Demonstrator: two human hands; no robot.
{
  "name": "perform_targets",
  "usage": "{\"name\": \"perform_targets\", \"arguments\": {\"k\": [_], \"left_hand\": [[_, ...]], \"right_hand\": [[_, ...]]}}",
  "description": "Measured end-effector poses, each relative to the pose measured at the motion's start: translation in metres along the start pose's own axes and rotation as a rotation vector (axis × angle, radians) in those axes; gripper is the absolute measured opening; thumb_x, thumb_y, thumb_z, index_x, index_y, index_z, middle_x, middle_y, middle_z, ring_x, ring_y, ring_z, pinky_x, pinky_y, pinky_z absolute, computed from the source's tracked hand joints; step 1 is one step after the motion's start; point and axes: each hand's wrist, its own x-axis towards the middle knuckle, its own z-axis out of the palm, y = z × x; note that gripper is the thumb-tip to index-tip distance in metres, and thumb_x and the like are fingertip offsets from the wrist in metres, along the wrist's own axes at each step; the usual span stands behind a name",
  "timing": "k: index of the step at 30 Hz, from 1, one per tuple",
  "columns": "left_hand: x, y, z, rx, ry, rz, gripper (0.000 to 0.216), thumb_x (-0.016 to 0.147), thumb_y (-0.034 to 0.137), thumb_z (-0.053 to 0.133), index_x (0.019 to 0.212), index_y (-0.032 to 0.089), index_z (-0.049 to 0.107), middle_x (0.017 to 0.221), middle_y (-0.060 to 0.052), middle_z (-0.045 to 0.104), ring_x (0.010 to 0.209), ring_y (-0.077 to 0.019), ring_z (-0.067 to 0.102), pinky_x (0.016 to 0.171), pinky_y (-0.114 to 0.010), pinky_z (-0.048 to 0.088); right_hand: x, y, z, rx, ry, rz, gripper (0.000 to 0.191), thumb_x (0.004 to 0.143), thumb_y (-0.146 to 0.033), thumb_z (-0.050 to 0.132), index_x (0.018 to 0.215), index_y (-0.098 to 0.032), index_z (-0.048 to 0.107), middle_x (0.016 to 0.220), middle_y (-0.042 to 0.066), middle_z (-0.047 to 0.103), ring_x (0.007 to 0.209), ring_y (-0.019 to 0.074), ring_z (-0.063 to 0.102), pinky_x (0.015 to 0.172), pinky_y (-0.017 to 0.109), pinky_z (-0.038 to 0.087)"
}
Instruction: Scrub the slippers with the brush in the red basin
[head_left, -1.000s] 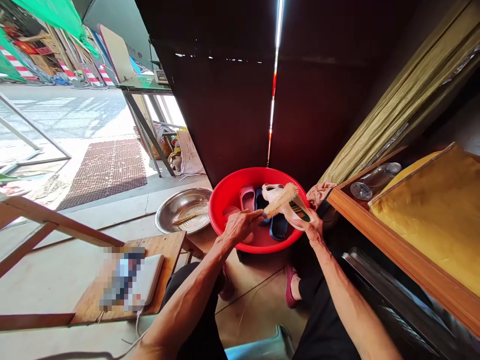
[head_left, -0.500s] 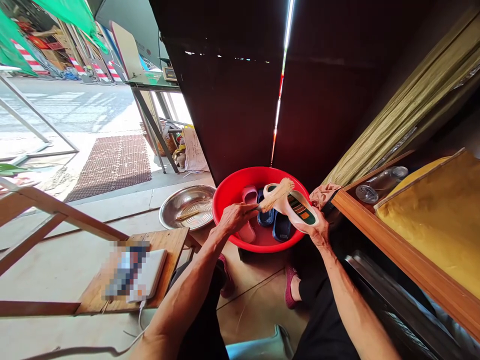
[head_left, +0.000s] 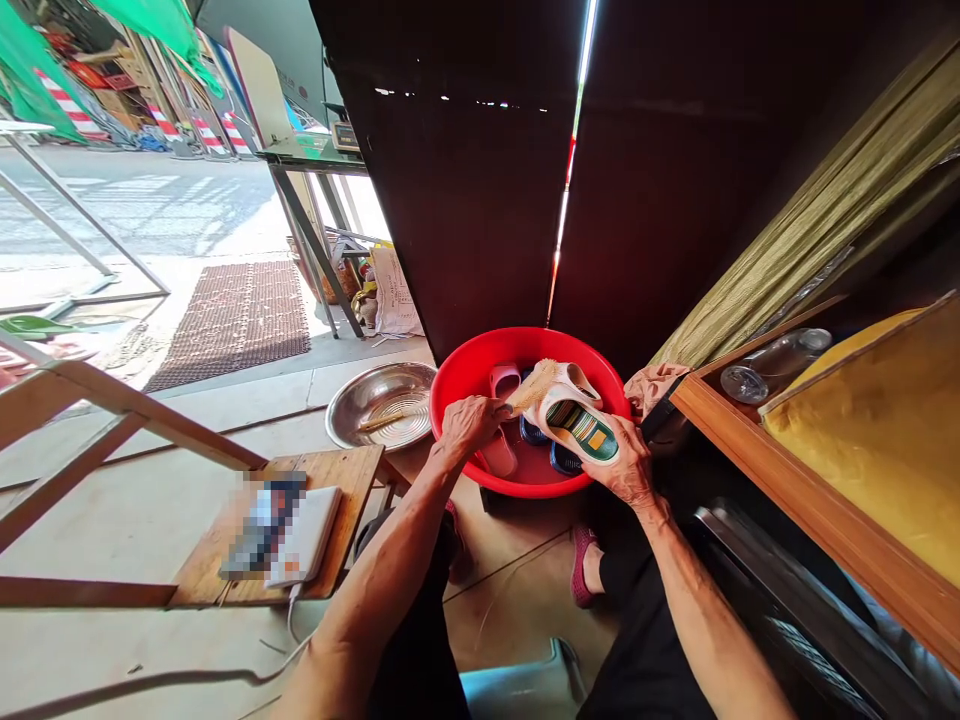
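Observation:
My left hand (head_left: pixel 472 425) is closed around the handle of a pale-bristled scrub brush (head_left: pixel 537 385). The bristles touch the toe side of a white slipper (head_left: pixel 555 405) with a green and striped insole. By its heel end, my right hand (head_left: pixel 628 468) grips that slipper, tilted above a red basin (head_left: pixel 457 365). Inside the basin lie a pink slipper (head_left: pixel 498 455) and dark blue slippers (head_left: pixel 564 458), partly hidden by the white one and my hands.
A metal bowl (head_left: pixel 345 410) with a stick-like thing in it stands left of the basin. A wooden chair (head_left: pixel 352 475) at left carries a white device (head_left: pixel 311 530) with a cable. A wooden-edged box (head_left: pixel 750 455) is at right, a dark panel (head_left: pixel 465 220) behind.
The white slipper has turned and shifted left, its insole facing up more. The brush has dropped from above the slipper to its toe side.

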Motion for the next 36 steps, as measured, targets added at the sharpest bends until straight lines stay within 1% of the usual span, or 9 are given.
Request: {"name": "perform_targets", "arguments": {"k": [3, 5, 10, 13, 16, 23, 27, 29, 36], "left_hand": [[-0.003, 0.0, 0.0, -0.125, -0.034, 0.121, 0.044, 0.105, 0.056, 0.045, 0.129, 0.038, 0.077, 0.111, -0.002, 0.08, 0.103, -0.0217, 0.072, 0.075, -0.026, 0.042], [-0.001, 0.001, 0.0, -0.173, -0.058, 0.142, 0.044, 0.104, 0.058, 0.045, 0.129, 0.039, 0.076, 0.11, -0.001, 0.08, 0.103, -0.0213, 0.071, 0.076, -0.026, 0.042], [0.011, -0.008, 0.0, -0.104, -0.066, -0.047, 0.046, 0.103, 0.057, 0.045, 0.121, 0.034, 0.081, 0.11, -0.007, 0.08, 0.103, -0.026, 0.072, 0.077, -0.028, 0.045], [0.011, -0.017, 0.001, -0.098, -0.043, -0.105, 0.045, 0.102, 0.054, 0.047, 0.125, 0.034, 0.08, 0.108, -0.009, 0.08, 0.102, -0.0265, 0.072, 0.077, -0.029, 0.045], [0.006, -0.019, 0.004, -0.088, -0.039, -0.129, 0.048, 0.102, 0.057, 0.046, 0.121, 0.031, 0.081, 0.107, -0.01, 0.08, 0.101, -0.0268, 0.072, 0.076, -0.029, 0.045], [-0.008, 0.011, 0.002, -0.105, -0.079, -0.108, 0.05, 0.104, 0.054, 0.041, 0.11, 0.026, 0.082, 0.109, -0.01, 0.079, 0.104, -0.0265, 0.072, 0.077, -0.028, 0.045], [-0.022, 0.026, -0.005, -0.214, -0.108, 0.015, 0.048, 0.106, 0.055, 0.041, 0.109, 0.029, 0.082, 0.102, -0.005, 0.08, 0.102, -0.0237, 0.072, 0.078, -0.026, 0.045], [-0.021, 0.028, -0.002, -0.257, -0.09, 0.072, 0.049, 0.106, 0.058, 0.039, 0.113, 0.032, 0.08, 0.101, -0.003, 0.08, 0.103, -0.0221, 0.073, 0.08, -0.025, 0.046], [-0.008, 0.028, 0.019, -0.083, 0.017, -0.028, 0.048, 0.11, 0.049, 0.035, 0.126, 0.025, 0.073, 0.113, -0.013, 0.077, 0.102, -0.0286, 0.073, 0.079, -0.032, 0.05]], "right_hand": [[0.001, 0.003, -0.001, -0.05, -0.001, 0.036, 0.077, 0.071, -0.031, 0.078, 0.144, -0.018, 0.055, 0.13, 0.015, 0.065, 0.111, 0.0345, 0.064, 0.1, 0.05, 0.057], [0.0, 0.004, -0.001, -0.061, -0.023, 0.005, 0.076, 0.071, -0.029, 0.077, 0.144, -0.018, 0.055, 0.131, 0.015, 0.064, 0.113, 0.0346, 0.064, 0.101, 0.05, 0.056], [-0.004, -0.001, 0.0, -0.06, -0.017, -0.067, 0.079, 0.073, -0.029, 0.077, 0.147, -0.018, 0.051, 0.136, 0.015, 0.062, 0.118, 0.0348, 0.062, 0.103, 0.05, 0.055], [-0.004, -0.001, 0.001, -0.058, 0.032, -0.03, 0.08, 0.072, -0.032, 0.078, 0.146, -0.018, 0.051, 0.135, 0.015, 0.062, 0.116, 0.0347, 0.063, 0.102, 0.05, 0.056], [-0.003, 0.001, 0.001, -0.054, 0.049, 0.032, 0.079, 0.071, -0.035, 0.078, 0.145, -0.018, 0.053, 0.132, 0.015, 0.064, 0.114, 0.0345, 0.064, 0.1, 0.05, 0.057], [-0.007, 0.004, 0.004, -0.031, 0.133, 0.121, 0.077, 0.074, -0.047, 0.079, 0.142, -0.018, 0.055, 0.128, 0.016, 0.064, 0.114, 0.0341, 0.066, 0.097, 0.049, 0.059], [-0.012, 0.016, 0.006, -0.038, 0.171, 0.253, 0.083, 0.074, -0.064, 0.079, 0.139, -0.018, 0.059, 0.123, 0.016, 0.066, 0.106, 0.0344, 0.069, 0.088, 0.048, 0.061], [-0.014, 0.022, 0.009, -0.048, 0.195, 0.283, 0.087, 0.071, -0.071, 0.079, 0.137, -0.017, 0.062, 0.121, 0.017, 0.067, 0.104, 0.0355, 0.068, 0.089, 0.049, 0.06], [-0.018, 0.013, 0.022, 0.079, 0.093, 0.246, 0.097, 0.069, -0.081, 0.076, 0.14, -0.017, 0.06, 0.126, 0.019, 0.066, 0.109, 0.0373, 0.067, 0.094, 0.051, 0.058]]}}
